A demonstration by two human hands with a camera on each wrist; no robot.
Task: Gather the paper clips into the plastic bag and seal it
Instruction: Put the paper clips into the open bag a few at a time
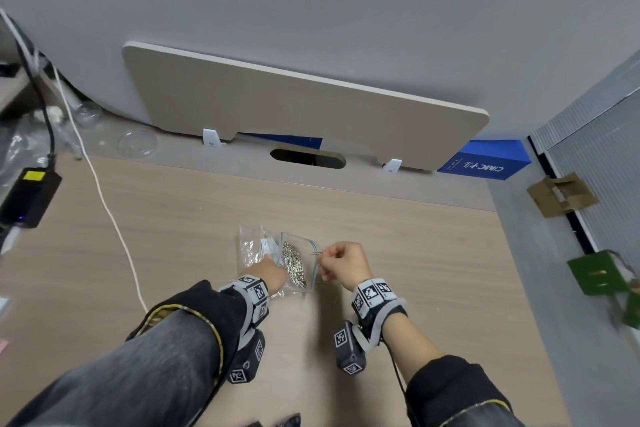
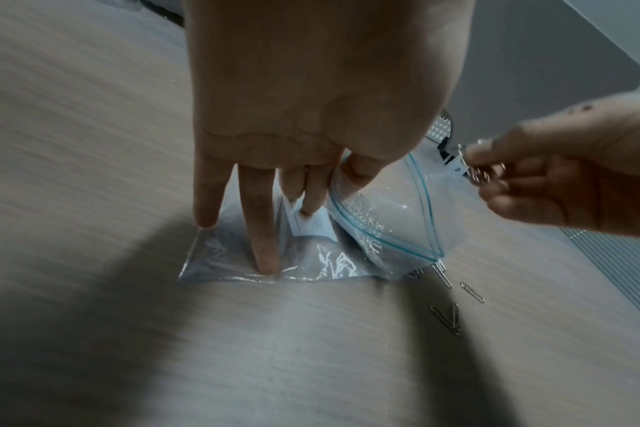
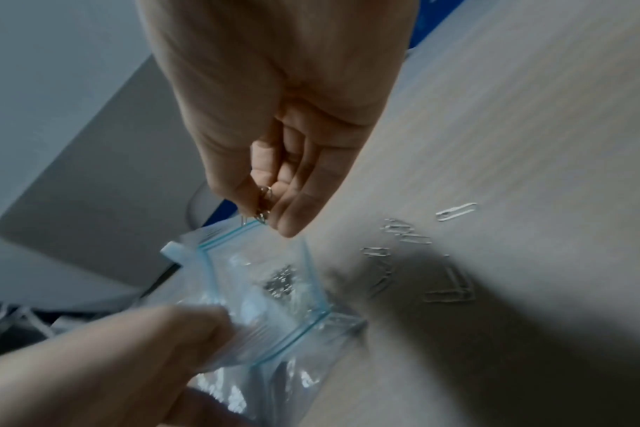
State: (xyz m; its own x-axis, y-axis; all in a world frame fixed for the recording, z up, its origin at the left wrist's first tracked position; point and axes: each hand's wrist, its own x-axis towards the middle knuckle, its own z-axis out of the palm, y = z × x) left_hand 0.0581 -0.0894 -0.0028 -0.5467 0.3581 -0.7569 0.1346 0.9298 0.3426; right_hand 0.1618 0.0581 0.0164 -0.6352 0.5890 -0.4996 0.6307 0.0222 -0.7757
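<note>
The left hand [image 2: 311,95] pinches the clear, crinkly plastic bag [image 3: 260,289] open mid-tabletop [image 1: 173,218]. The right hand [image 3: 274,115], fingers curled, pinches thin wire paper clips [image 3: 262,202] at its blue-striped mouth.

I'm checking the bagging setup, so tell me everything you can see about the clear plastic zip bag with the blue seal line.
The clear plastic zip bag is thin, crinkled film with a blue zip line at its mouth, which stands open. It rests on the wooden desk, silver paper clips heaped inside. The left hand holds the mouth open; the right hand pinches clips at the rim.
</note>
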